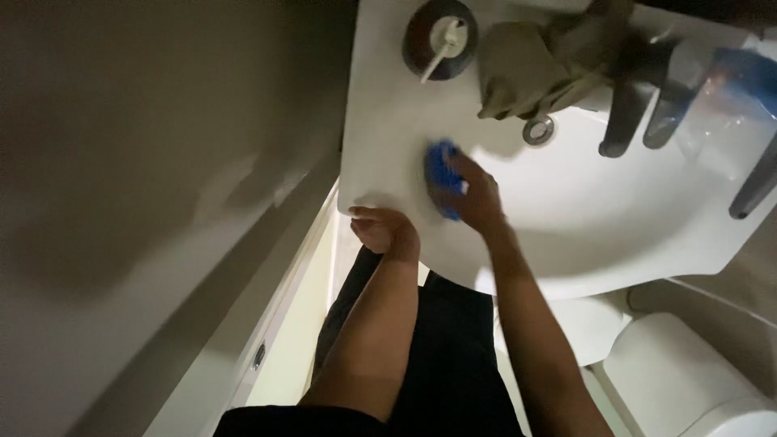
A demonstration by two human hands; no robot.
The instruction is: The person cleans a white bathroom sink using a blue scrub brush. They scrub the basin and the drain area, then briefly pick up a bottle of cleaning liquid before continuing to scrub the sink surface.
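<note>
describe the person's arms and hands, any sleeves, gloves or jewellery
Both forearms are bare, with no sleeves in view. The left hand and right hand wear no gloves. No watch, ring or bracelet shows, though the light is dim.

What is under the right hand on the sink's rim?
A blue scrubber lies under the right hand, pressed on the white sink rim. The fingers cover its far side, so its full shape is hidden.
</note>
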